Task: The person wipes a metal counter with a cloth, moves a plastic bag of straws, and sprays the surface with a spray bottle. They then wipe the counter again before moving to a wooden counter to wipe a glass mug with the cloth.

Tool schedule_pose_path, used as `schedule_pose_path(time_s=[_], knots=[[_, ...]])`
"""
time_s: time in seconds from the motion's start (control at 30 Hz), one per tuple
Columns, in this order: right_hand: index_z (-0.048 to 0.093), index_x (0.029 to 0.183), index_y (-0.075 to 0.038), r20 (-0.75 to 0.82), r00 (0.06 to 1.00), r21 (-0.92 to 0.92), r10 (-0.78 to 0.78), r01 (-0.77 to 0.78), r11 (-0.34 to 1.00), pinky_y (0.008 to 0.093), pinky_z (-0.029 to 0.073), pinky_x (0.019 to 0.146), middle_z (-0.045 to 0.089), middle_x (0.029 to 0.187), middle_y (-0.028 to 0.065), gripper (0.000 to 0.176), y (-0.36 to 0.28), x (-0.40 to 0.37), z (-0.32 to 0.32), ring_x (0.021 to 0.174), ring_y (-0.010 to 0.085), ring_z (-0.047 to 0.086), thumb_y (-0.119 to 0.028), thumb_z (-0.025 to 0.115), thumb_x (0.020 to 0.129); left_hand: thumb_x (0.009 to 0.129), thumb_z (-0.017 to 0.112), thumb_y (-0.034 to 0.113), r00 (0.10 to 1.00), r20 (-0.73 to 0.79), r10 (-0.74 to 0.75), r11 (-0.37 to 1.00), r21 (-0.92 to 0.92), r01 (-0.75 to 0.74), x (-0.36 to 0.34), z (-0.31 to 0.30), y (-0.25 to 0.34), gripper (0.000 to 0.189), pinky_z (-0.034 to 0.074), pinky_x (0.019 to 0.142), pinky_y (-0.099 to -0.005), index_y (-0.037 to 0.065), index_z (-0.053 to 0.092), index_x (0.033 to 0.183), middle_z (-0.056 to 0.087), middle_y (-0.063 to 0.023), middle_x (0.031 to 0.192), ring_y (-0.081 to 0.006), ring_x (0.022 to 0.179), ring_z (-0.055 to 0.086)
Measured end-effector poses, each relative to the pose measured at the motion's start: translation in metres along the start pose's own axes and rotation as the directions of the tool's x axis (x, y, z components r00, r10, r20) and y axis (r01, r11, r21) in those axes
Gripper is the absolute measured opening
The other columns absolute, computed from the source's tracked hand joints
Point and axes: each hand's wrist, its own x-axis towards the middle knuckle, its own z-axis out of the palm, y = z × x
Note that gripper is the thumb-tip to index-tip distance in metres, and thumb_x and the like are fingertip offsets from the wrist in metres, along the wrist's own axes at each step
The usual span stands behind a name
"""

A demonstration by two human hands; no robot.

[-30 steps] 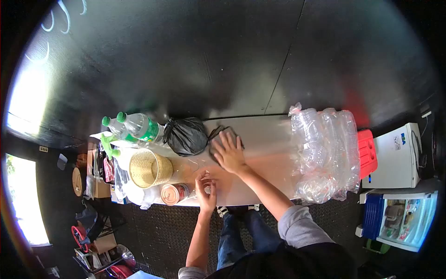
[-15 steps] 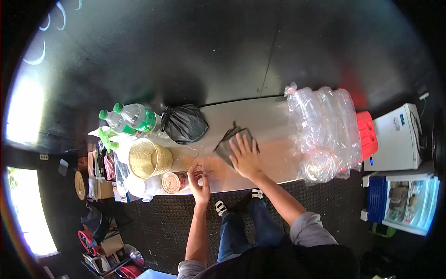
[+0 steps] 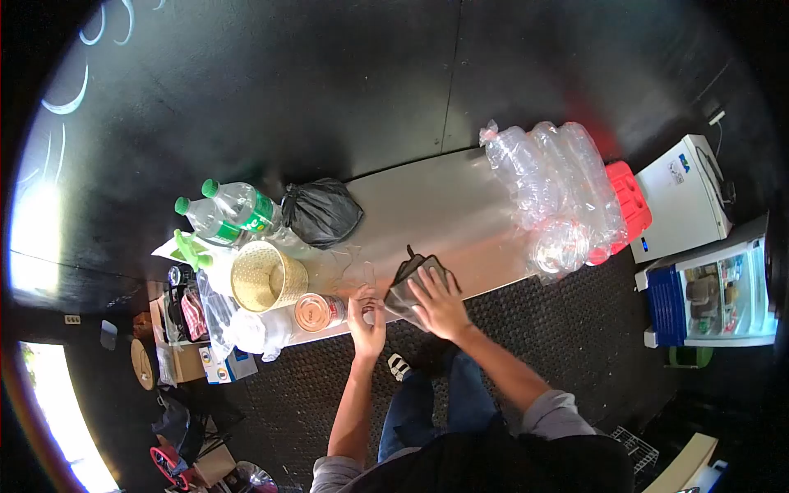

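My right hand (image 3: 441, 302) lies with fingers spread on a dark grey cloth (image 3: 403, 296), pressing it to the metal tabletop (image 3: 411, 197) near the front edge. My left hand (image 3: 367, 327) is at the same edge, its fingers loosely bent and apart, with no held object that I can make out. Just left of it a tin can (image 3: 312, 312) lies on its side. Beyond the can stands a cream perforated basket (image 3: 267, 278). A knotted black plastic bag (image 3: 322, 212) sits farther back, beside green-labelled plastic bottles (image 3: 246, 207).
Bagged clear plastic bottles (image 3: 551, 181) lie at the table's right end beside a red container (image 3: 629, 201). A green spray nozzle (image 3: 191, 249) and white plastic bags (image 3: 259, 329) crowd the left end. An open cooler (image 3: 715, 292) and a white appliance (image 3: 682, 197) stand at the right.
My right hand has drawn the cloth toward the front edge and closer to my left hand. My left hand has shifted slightly right, away from the can. The view has tilted.
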Motion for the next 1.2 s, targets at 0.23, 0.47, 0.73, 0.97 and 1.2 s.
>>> schedule_pose_path(time_s=[0.23, 0.47, 0.73, 0.97, 1.2], knots=[[0.028, 0.144, -0.006, -0.203, 0.913, -0.135, 0.354, -0.384, 0.913, 0.0636, 0.016, 0.105, 0.018, 0.15, 0.0235, 0.061, 0.144, 0.073, 0.001, 0.136, 0.042, 0.021, -0.038, 0.041, 0.093, 0.087, 0.054, -0.001, 0.998, -0.014, 0.057, 0.997, 0.057, -0.056, 0.005, 0.001, -0.001, 0.031, 0.048, 0.076, -0.0278, -0.003, 0.047, 0.118, 0.059, -0.0095, 0.099, -0.0142, 0.085, 0.058], [0.026, 0.145, -0.006, -0.069, 0.97, -0.053, 0.232, -0.236, 0.97, 0.0609, 0.011, 0.108, 0.016, 0.15, 0.0259, 0.069, 0.058, 0.107, 0.0, 0.138, 0.0424, 0.016, -0.048, 0.042, 0.092, 0.084, 0.056, -0.001, 0.989, 0.011, 0.144, 0.949, 0.28, -0.142, 0.006, -0.01, 0.021, 0.026, 0.049, 0.074, -0.0306, -0.001, 0.053, 0.11, 0.057, -0.0124, 0.095, -0.0213, 0.084, 0.059], [0.029, 0.145, -0.014, 0.044, 0.985, -0.136, 0.164, -0.157, 0.978, 0.0611, 0.012, 0.108, 0.018, 0.152, 0.016, 0.061, 0.064, 0.05, 0.005, 0.139, 0.0375, 0.017, -0.045, 0.04, 0.094, 0.081, 0.059, -0.002, 0.995, 0.011, 0.102, 0.961, 0.257, -0.101, -0.021, -0.046, 0.023, 0.028, 0.049, 0.071, -0.0347, -0.001, 0.054, 0.108, 0.057, -0.0157, 0.094, -0.0277, 0.081, 0.059], [0.027, 0.145, -0.01, -0.201, 0.863, -0.128, 0.464, -0.493, 0.861, 0.0618, 0.012, 0.107, 0.015, 0.152, 0.0207, 0.062, -0.033, 0.062, 0.051, 0.138, 0.0412, 0.016, -0.041, 0.04, 0.094, 0.081, 0.059, -0.003, 0.998, -0.028, 0.059, 0.986, 0.159, -0.054, -0.04, -0.089, 0.03, 0.029, 0.049, 0.072, -0.0336, 0.0, 0.054, 0.109, 0.058, -0.0149, 0.09, -0.0255, 0.079, 0.06], [0.035, 0.141, -0.009, 0.062, 0.883, 0.157, 0.466, -0.469, 0.869, 0.0626, 0.013, 0.106, 0.019, 0.15, 0.0216, 0.058, -0.071, 0.076, 0.042, 0.137, 0.0419, 0.019, -0.039, 0.047, 0.092, 0.083, 0.059, -0.002, 0.964, -0.252, 0.084, 0.99, 0.128, -0.053, -0.062, -0.169, 0.004, 0.023, 0.047, 0.069, -0.0276, -0.001, 0.056, 0.105, 0.06, -0.0099, 0.095, -0.0179, 0.081, 0.058]])
